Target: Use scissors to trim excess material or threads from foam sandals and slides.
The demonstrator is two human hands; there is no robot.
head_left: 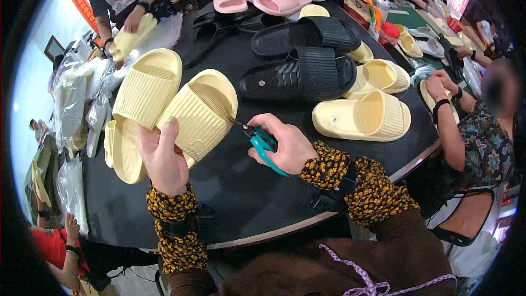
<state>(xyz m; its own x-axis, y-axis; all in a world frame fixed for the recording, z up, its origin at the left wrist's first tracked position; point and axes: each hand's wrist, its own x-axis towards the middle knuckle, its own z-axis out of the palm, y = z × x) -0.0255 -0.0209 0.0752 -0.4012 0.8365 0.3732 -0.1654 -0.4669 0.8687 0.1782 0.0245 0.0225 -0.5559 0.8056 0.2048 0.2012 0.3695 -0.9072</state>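
Slide (pixel 199 118) is being held by the left fingers (pixel 169 128), thumb at its left edge, rest partly hidden. Snips (pixel 266 157) are being gripped by the right fingers (pixel 266 123), tips being aimed at the strap's right edge; contact unclear. Strap could be getting gouged if the tips are slipping, likely caused by a loose left grip or the slide being tilted. Toe is being pointed away from the left fingers, slanting right; long axis is being laid diagonally, passing left of the tips.

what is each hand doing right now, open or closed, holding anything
Left hand: closed, gripping a yellow slipper.
Right hand: closed around teal-handled snips, tips at that slipper's edge.
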